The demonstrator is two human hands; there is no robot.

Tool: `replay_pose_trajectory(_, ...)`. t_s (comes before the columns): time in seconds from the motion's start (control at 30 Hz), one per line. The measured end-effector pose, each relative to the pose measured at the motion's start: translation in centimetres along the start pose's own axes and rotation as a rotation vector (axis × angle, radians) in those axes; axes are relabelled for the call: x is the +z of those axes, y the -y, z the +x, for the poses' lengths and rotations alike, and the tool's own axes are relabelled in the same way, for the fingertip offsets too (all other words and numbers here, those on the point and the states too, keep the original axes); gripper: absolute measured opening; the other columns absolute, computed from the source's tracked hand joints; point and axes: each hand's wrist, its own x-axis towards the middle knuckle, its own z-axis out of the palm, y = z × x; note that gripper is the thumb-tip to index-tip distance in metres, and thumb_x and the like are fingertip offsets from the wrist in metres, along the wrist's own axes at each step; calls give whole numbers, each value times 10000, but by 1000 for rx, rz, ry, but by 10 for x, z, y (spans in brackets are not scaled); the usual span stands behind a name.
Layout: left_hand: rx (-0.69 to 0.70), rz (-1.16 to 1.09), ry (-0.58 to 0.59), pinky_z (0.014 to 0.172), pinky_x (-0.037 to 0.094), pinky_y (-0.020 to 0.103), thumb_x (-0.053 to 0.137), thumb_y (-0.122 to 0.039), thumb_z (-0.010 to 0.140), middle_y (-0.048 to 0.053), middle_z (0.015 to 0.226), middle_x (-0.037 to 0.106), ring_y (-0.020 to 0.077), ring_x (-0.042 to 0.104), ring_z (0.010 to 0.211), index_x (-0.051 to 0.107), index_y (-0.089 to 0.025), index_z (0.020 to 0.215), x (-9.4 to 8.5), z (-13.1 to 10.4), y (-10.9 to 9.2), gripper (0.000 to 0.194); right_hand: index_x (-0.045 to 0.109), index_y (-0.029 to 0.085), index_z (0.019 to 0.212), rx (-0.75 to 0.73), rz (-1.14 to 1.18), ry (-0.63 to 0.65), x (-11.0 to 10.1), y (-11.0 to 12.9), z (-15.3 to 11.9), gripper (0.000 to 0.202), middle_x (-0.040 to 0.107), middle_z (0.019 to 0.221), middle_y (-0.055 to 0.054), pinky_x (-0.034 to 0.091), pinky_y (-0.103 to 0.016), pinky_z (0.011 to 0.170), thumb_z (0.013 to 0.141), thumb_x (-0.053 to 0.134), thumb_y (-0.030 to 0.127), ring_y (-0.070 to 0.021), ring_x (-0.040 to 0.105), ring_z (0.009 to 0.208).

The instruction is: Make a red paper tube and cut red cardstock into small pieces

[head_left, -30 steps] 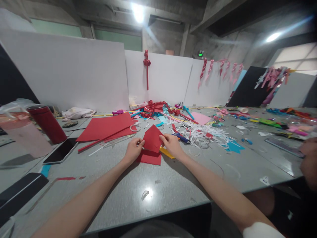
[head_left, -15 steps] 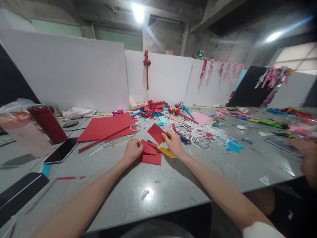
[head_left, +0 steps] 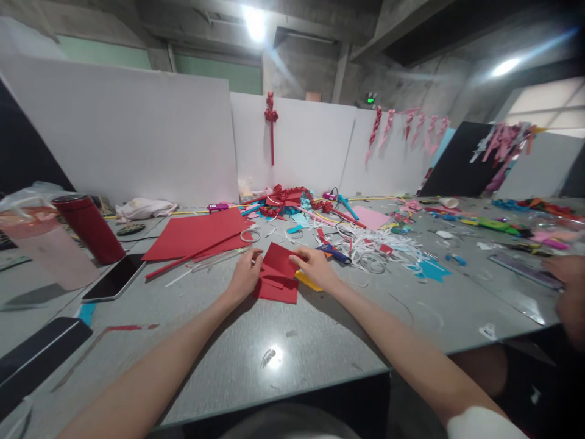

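Observation:
A small red paper piece (head_left: 280, 260) is pinched at its right edge by my right hand (head_left: 314, 267). It hangs over a stack of red paper squares (head_left: 276, 294) lying on the grey table (head_left: 292, 360). At the left side of the stack is my left hand (head_left: 247, 273), its thumb and fingers apart, close to the upper left of the held piece. A yellow cutter (head_left: 309, 281) lies partly hidden beneath my right hand and the red paper.
Left are a large red sheet (head_left: 194, 235), red thermos (head_left: 90, 229), pink bottle (head_left: 48, 247) and phones (head_left: 114, 278). Beyond my right hand lie white paper scraps (head_left: 370, 244) and a glue gun (head_left: 338, 254). Another person's hand (head_left: 569, 274) is at far right.
My right hand has brought its red piece left and down over the stack. My left hand has let go of the paper there, and its fingers have opened.

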Motion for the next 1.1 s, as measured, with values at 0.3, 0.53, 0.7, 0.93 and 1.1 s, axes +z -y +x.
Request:
replay_pose_trajectory(0.3, -15, -260, 132, 708, 562, 300, 573, -463, 935, 35, 887, 727, 206, 670, 790, 706, -190, 1012, 2, -7, -14, 313, 732, 193, 1001, -55, -103, 46, 3, 1, -2, 198, 759, 898, -29, 471, -291, 742, 1004, 602, 342, -175, 655, 785)
replay_pose_trajectory(0.53, -34, -264, 84, 692, 564, 299, 599, -495, 920, 44, 869, 729, 200, 667, 748, 698, -173, 1019, 3, -5, -12, 351, 506, 179, 1489, -267, -292, 48, 4, 5, -7, 793, 619, 1409, -177, 430, -497, 1120, 836, 829, 494, -329, 545, 1319)
replay_pose_trajectory(0.7, -59, -288, 87, 676, 567, 306, 620, -519, 913, 38, 821, 724, 191, 660, 697, 691, -174, 1053, 5, -6, -11, 379, 481, 201, 1514, -290, -350, 69, 7, 9, -10, 835, 611, 1427, -175, 412, -539, 1115, 830, 826, 532, -358, 547, 1309)
replay_pose_trajectory(0.93, -106, -354, 113, 692, 585, 313, 634, -605, 890, 51, 905, 754, 185, 690, 704, 681, -179, 1088, 6, -5, -8, 473, 525, 217, 1470, -324, -325, 55, 9, 9, -10, 642, 652, 1362, -154, 418, -512, 1109, 917, 750, 454, -328, 574, 1280)
replay_pose_trajectory(1.1, -125, -400, 127, 715, 615, 329, 644, -630, 886, 48, 911, 760, 189, 716, 726, 667, -185, 1129, 8, -5, -5, 507, 548, 229, 1440, -311, -296, 42, 10, 11, -11, 530, 662, 1344, -136, 423, -484, 1101, 953, 703, 370, -301, 591, 1269)
